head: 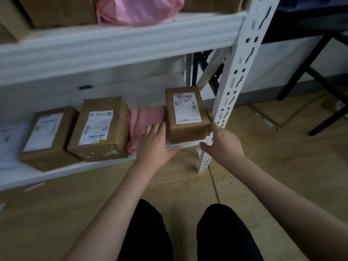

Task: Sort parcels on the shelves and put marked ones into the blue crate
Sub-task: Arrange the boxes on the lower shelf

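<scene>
A brown cardboard parcel [188,129] with a white label stands at the right end of the bottom shelf [62,171]. My left hand [156,143] lies flat beside its left face, fingers straight, partly over a pink mailer bag [145,121]. My right hand [222,142] reaches its right side with straight fingers, next to the white shelf post [233,83]. Two more labelled brown parcels, one [116,129] in the middle and one [64,136] to the left, lie on the same shelf. The blue crate is not in view.
A pale flat mailer [11,134] lies at the shelf's far left. The upper shelf [120,44] holds cardboard boxes and a pink bag [139,10]. Black table legs [323,80] stand at the right on the wooden floor. My knees [188,234] are at the bottom.
</scene>
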